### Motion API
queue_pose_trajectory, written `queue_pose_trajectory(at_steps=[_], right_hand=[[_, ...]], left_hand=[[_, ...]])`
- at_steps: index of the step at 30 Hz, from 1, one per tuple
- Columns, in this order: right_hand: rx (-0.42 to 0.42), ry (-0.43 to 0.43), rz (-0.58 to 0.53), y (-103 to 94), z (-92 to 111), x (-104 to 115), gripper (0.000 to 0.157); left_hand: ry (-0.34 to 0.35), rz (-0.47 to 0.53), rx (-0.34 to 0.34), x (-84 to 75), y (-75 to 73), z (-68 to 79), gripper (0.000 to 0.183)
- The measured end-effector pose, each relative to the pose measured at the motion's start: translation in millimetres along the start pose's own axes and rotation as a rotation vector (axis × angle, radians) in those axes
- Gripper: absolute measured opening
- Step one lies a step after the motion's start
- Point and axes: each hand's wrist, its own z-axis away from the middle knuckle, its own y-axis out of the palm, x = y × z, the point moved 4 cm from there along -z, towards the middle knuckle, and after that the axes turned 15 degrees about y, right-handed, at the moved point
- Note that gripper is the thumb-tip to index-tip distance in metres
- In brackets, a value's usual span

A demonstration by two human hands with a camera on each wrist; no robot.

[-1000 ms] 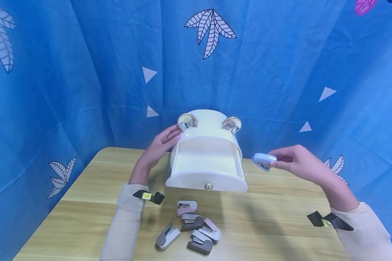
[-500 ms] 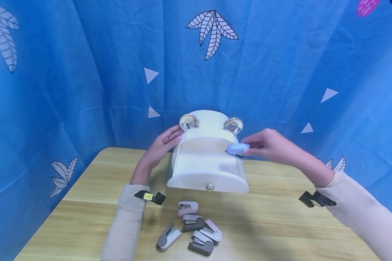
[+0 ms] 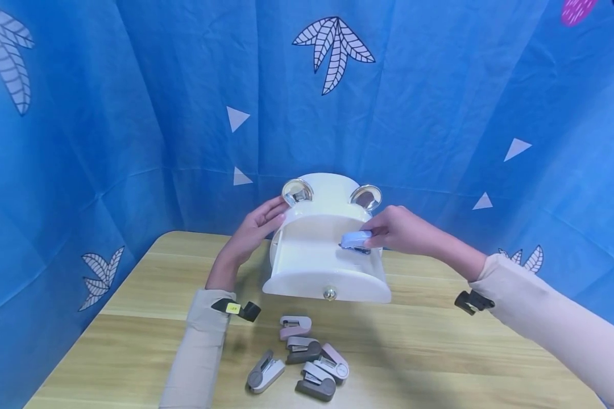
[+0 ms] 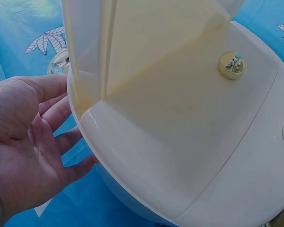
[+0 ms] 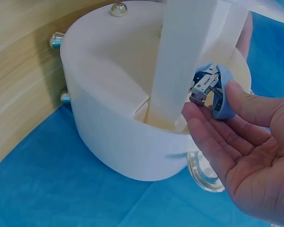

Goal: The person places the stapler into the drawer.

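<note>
My right hand [image 3: 406,230] pinches a small light-blue stapler [image 3: 355,239] between thumb and fingers, over the right part of a pulled-out drawer [image 3: 307,258]. In the right wrist view the stapler [image 5: 222,94] shows its metal inner parts beside the drawer's side wall. The drawer belongs to a rounded white box [image 3: 328,196] with two shiny, ear-like discs on top. Against the box's left side rests my left hand [image 3: 256,227]; in the left wrist view its fingers [image 4: 57,113] lie along the outer wall, fingertips partly hidden behind it. A round metallic knob [image 3: 330,293] sits on the drawer front.
Several small staplers lie on the wooden table [image 3: 148,318] before the box: a white-and-pink stapler [image 3: 295,327], a grey-and-white stapler [image 3: 265,372], and others bunched together around a dark-grey stapler [image 3: 315,385]. A blue patterned curtain [image 3: 194,113] stands close behind the box.
My right hand has moved left with the blue stapler, from beside the box to over the open drawer. The left hand has stayed on the box's side.
</note>
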Motion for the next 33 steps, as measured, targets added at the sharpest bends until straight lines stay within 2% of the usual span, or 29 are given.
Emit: queue_pose_trajectory(at_steps=[6, 19, 26, 33], right_hand=[[-0.022, -0.004, 0.0, 6.7, -4.6, 0.3, 0.019], [-0.139, 0.053, -0.009, 20.8, -8.8, 0.5, 0.017], [-0.18, 0.083, -0.022, 21.4, -7.3, 0.5, 0.02], [-0.23, 0.075, -0.019, 16.7, 1.3, 5.3, 0.025]], left_hand=[[0.001, 0.002, -0.001, 1.0, 0.0, -0.3, 0.06], [-0.002, 0.009, -0.002, 0.1, 0.7, -1.2, 0.06], [-0.002, 0.007, -0.002, -0.9, 1.2, -0.9, 0.059], [-0.004, 0.007, -0.005, -1.4, 1.3, 0.0, 0.059]])
